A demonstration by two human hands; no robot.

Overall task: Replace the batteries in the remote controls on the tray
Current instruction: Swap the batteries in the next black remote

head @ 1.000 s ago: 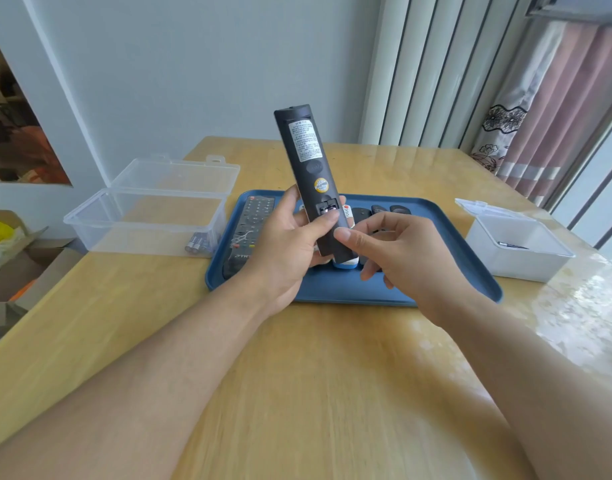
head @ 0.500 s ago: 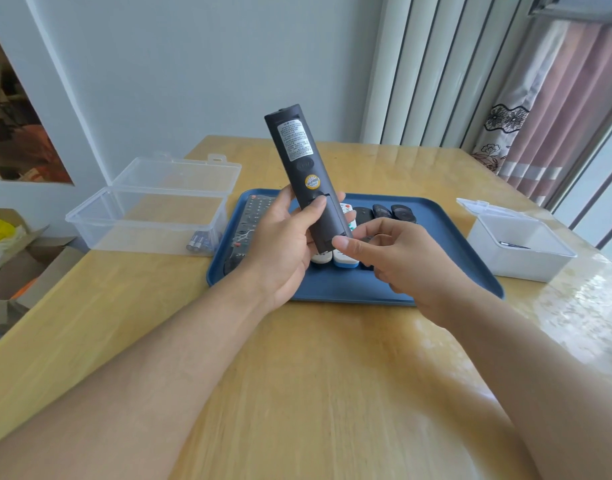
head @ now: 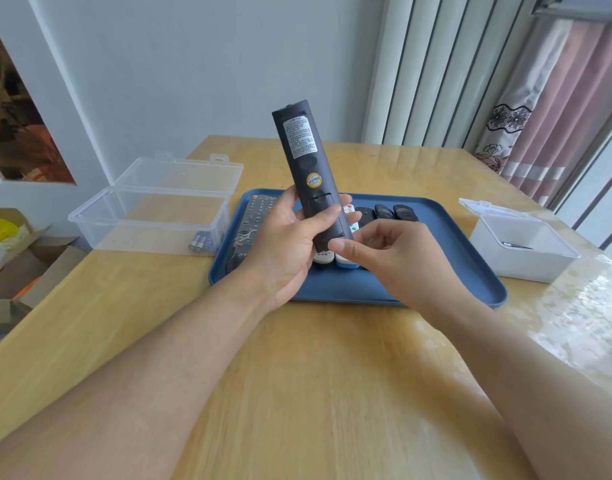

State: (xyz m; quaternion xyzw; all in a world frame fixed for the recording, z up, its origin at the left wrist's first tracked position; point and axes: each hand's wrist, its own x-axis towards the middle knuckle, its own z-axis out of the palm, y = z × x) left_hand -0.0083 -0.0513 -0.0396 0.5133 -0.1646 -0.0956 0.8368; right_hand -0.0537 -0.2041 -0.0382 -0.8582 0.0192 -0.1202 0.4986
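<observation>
Left hand (head: 283, 244) grips remote (head: 309, 178) upright.

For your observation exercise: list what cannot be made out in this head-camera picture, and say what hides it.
- Black remote: button face turned away.
- White remotes on the tray: mostly behind the left hand and right hand.
- Batteries: brand too small.
- White box: contents unclear.

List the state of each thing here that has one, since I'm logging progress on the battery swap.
black remote: held upright, back facing camera, battery cover on
left hand: grips the black remote
right hand: thumb touches the remote's lower end
clear box: lid open, batteries inside
white box: lid open
blue tray: holds other remotes, lying flat
</observation>
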